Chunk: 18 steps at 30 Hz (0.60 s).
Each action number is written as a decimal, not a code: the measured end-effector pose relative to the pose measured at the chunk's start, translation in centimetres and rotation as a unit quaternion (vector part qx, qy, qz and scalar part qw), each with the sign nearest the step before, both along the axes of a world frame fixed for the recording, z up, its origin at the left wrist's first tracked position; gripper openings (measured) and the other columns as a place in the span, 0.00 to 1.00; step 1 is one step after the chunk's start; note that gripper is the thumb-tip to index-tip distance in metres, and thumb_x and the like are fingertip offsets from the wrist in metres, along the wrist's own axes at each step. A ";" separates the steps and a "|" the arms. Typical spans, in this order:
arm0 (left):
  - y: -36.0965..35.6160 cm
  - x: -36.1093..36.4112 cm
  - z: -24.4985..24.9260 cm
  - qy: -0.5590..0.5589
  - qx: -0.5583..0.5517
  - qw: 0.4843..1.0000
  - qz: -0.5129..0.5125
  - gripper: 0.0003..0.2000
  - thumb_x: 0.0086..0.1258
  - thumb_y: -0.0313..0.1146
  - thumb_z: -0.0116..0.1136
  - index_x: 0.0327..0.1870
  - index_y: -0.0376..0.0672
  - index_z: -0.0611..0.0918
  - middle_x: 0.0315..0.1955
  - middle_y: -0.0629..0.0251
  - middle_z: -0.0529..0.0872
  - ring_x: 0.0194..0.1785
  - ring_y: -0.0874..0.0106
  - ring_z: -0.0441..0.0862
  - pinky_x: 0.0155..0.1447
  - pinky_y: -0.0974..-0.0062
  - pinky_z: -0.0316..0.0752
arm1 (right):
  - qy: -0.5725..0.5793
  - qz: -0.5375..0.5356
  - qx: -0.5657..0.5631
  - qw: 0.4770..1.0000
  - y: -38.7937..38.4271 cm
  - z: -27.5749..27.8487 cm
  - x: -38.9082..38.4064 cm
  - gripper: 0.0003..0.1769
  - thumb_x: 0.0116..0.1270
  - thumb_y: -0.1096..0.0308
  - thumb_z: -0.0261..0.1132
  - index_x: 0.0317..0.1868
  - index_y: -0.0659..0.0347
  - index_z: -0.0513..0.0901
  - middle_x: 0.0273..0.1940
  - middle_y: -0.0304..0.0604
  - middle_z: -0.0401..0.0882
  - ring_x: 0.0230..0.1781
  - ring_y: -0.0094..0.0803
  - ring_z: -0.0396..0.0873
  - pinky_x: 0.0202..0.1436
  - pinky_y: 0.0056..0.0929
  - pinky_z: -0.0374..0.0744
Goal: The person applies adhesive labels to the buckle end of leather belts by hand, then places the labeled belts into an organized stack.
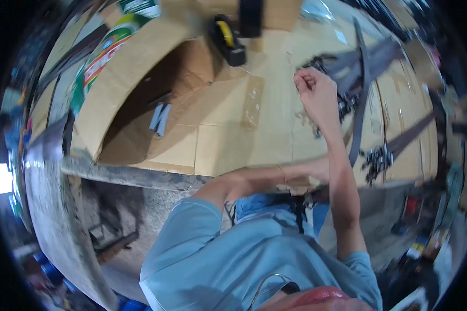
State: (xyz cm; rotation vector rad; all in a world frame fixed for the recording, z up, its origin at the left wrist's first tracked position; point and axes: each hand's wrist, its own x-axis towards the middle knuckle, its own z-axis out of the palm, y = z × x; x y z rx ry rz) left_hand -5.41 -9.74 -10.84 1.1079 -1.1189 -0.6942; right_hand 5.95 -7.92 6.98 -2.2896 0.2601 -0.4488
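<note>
My right hand (316, 90) is raised over the cardboard-covered table, its fingers closed in a pinch. Whatever they hold, if anything, is too small to make out. Right beside it lies a pile of small dark metal-looking parts (347, 101) with wide grey strips (371, 62). My left forearm reaches across my body to the right, and my left hand (319, 168) is mostly covered by my right forearm near the table's front edge; its fingers are hidden. Another cluster of dark parts (379, 160) with a grey strip lies farther right.
An open cardboard box (135, 72) lies at the left, with small grey strips (161, 119) inside. Behind the middle stands a black and yellow object (227, 41). Clear tape (253, 101) crosses the cardboard sheet (218, 140). Clear plastic (316, 10) lies at the back.
</note>
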 end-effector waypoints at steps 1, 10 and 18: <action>0.5 0.5 0.7 0.027 -0.006 0.999 -0.037 0.17 0.49 0.27 0.68 0.41 0.40 0.78 0.34 0.63 0.81 0.41 0.78 0.75 0.45 0.72 0.73 | -0.010 -0.015 0.011 1.000 -1.0 0.3 -1.9 0.08 0.59 0.70 0.62 0.37 0.64 0.83 0.28 0.51 0.82 0.30 0.37 0.83 0.37 0.30 0.78; 3.3 1.0 6.0 0.150 0.146 0.975 -0.076 0.21 0.54 0.20 0.66 0.46 0.35 0.70 0.24 0.63 0.82 0.29 0.76 0.81 0.34 0.78 0.77 | -0.045 -0.283 0.296 0.911 -7.0 -1.5 -23.7 0.09 0.64 0.71 0.63 0.42 0.67 0.81 0.37 0.37 0.78 0.34 0.20 0.73 0.39 0.18 0.72; 3.4 -1.8 5.9 0.253 0.133 0.958 0.035 0.19 0.56 0.18 0.64 0.45 0.36 0.68 0.26 0.61 0.82 0.30 0.74 0.82 0.32 0.77 0.80 | -0.108 -0.303 0.629 0.707 -3.2 -6.5 -30.0 0.15 0.64 0.68 0.64 0.47 0.68 0.78 0.25 0.28 0.68 0.23 0.13 0.63 0.24 0.15 0.62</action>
